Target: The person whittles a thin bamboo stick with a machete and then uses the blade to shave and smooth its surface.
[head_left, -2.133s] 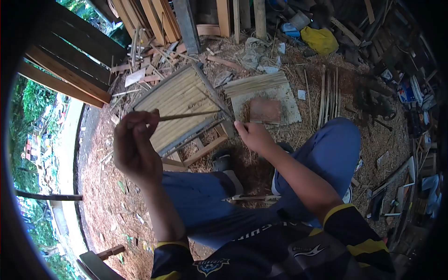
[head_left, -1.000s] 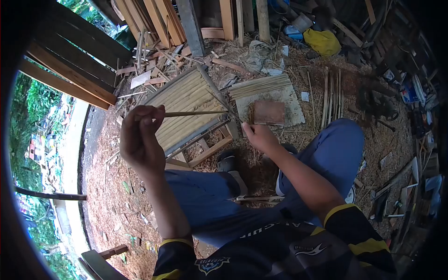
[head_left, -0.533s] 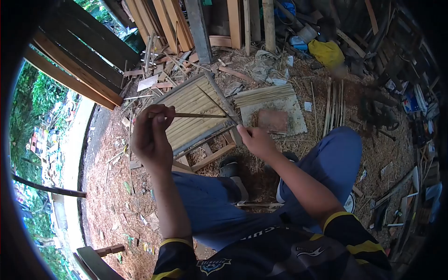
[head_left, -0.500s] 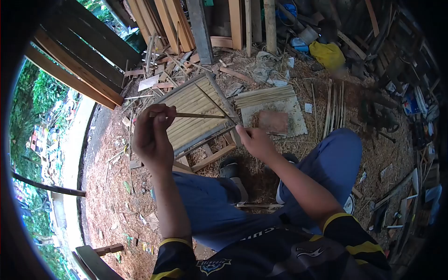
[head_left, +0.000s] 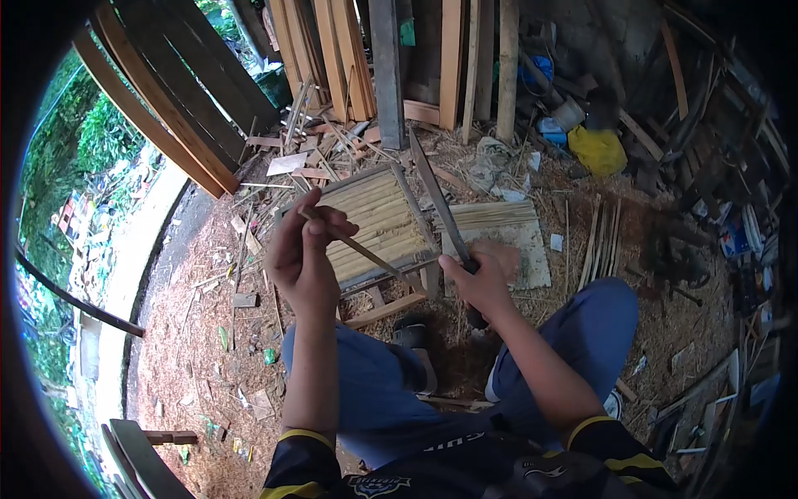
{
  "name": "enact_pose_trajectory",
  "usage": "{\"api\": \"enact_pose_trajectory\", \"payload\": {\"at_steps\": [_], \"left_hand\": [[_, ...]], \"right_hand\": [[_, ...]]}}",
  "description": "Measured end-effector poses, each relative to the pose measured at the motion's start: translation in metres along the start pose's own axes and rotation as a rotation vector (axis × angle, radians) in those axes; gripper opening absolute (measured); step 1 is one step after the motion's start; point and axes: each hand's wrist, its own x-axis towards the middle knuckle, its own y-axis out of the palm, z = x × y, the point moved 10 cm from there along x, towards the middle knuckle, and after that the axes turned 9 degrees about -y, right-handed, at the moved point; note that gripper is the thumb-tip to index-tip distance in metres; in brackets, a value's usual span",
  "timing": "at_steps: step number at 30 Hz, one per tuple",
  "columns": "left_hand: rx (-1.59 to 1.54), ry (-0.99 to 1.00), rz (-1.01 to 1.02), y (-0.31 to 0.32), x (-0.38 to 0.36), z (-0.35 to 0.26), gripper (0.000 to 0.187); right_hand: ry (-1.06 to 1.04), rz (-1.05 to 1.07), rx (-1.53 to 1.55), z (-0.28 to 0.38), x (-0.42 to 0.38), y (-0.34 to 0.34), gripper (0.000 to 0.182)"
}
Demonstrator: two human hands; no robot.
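Observation:
My left hand [head_left: 304,259] is raised with its fingers pinched on a thin bamboo strip [head_left: 372,256]. The strip slants down to the right, and its far end hangs near the frame's corner. In my right hand [head_left: 486,288] is the dark handle of a long knife [head_left: 440,202], its blade pointing up and away from me. Blade and strip are apart. Beneath the hands is a slatted bamboo panel [head_left: 378,218] in a grey wooden frame, partly hidden by my left hand.
Thin strips [head_left: 486,214] lie in a bundle on a pale board [head_left: 532,262], right of the panel. Longer sticks [head_left: 600,241] lie farther right. Shavings cover the floor. Planks [head_left: 345,62] lean at the back, near a yellow bag [head_left: 597,151].
The knife has swung from lying across the strip to pointing up and away. The strip's free end has dropped, now slanting downward. The view has shifted slightly.

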Motion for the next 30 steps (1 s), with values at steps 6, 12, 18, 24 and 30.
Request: {"api": "enact_pose_trajectory", "payload": {"at_steps": [6,12,18,24,30], "left_hand": [[-0.115,-0.230,0.170,0.028,0.008,0.026,0.036],[-0.161,-0.317,0.232,0.057,0.008,0.035,0.038],[-0.398,-0.404,0.304,0.088,0.007,0.053,0.031],[-0.466,-0.450,0.245,0.106,0.011,0.073,0.020],[-0.455,-0.466,0.176,0.123,0.013,0.078,0.020]], "right_hand": [[0.088,-0.005,0.229,0.015,-0.012,-0.003,0.042],[0.071,0.006,0.333,0.034,-0.020,-0.011,0.032],[0.063,-0.053,0.345,0.036,-0.024,-0.023,0.020],[0.027,-0.074,0.353,0.034,-0.028,-0.038,0.027],[0.089,-0.092,0.349,0.021,-0.038,-0.048,0.024]]}}
